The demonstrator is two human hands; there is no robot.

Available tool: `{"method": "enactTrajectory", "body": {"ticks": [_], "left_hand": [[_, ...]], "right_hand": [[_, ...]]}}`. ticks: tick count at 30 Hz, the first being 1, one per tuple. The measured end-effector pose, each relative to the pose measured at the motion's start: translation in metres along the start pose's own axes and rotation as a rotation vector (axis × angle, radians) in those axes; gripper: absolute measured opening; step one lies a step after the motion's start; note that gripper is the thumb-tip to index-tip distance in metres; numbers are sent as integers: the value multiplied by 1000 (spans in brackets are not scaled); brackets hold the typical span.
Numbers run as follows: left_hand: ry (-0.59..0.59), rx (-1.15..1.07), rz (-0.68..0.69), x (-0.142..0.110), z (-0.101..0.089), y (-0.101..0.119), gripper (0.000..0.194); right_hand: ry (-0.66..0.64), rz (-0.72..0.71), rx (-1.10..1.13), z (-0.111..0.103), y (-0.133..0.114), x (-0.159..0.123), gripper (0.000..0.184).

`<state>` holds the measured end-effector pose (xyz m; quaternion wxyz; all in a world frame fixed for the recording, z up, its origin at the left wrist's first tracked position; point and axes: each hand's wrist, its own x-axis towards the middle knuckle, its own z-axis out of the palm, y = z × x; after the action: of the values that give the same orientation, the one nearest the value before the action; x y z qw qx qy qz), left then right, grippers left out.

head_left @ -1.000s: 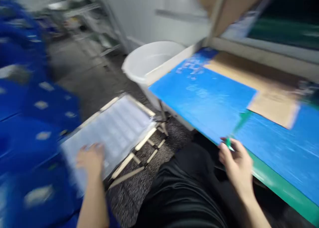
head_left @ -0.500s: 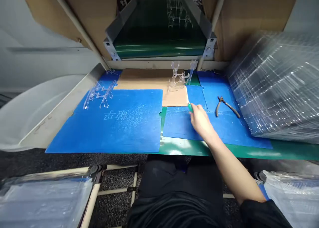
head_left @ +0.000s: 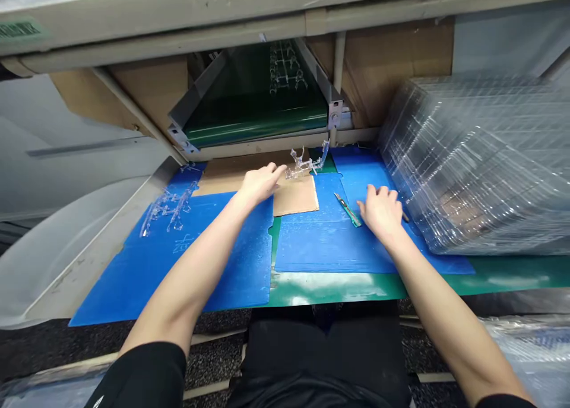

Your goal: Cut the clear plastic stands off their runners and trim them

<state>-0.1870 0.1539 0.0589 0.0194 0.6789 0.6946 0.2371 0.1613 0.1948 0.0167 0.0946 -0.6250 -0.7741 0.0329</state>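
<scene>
My left hand (head_left: 262,183) is over the cardboard piece (head_left: 296,197), fingers stretched toward a clear plastic molded frame (head_left: 307,163) and just short of it. That frame stands on the cardboard, its branches pointing up. Fingers spread and bent, my right hand (head_left: 382,211) is low over the blue sheet (head_left: 329,247) on the right. It covers the pliers; only a handle tip (head_left: 405,217) shows beside it. A green utility knife (head_left: 347,210) with its blade out lies just left of my right hand.
More clear plastic frames (head_left: 168,209) lie on the left blue sheet (head_left: 227,250). A green conveyor belt (head_left: 249,111) behind carries further clear parts (head_left: 285,69). Wrapped clear trays (head_left: 490,170) are stacked at the right. A beam (head_left: 285,22) crosses above.
My left hand has come into view and reached to the plastic frame. My right hand has let go of the green knife and moved right over the pliers. The view has tilted up.
</scene>
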Motion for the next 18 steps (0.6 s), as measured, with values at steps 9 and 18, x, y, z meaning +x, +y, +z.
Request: {"method": "enactTrajectory", "body": {"ticks": [9, 18], "left_hand": [[163, -419, 117, 48, 45, -19, 7], [290, -930, -73, 67, -23, -10, 15]], "right_hand": [[-209, 196, -18, 20, 42, 6, 98], [-143, 293, 219, 17, 51, 16, 43]]}}
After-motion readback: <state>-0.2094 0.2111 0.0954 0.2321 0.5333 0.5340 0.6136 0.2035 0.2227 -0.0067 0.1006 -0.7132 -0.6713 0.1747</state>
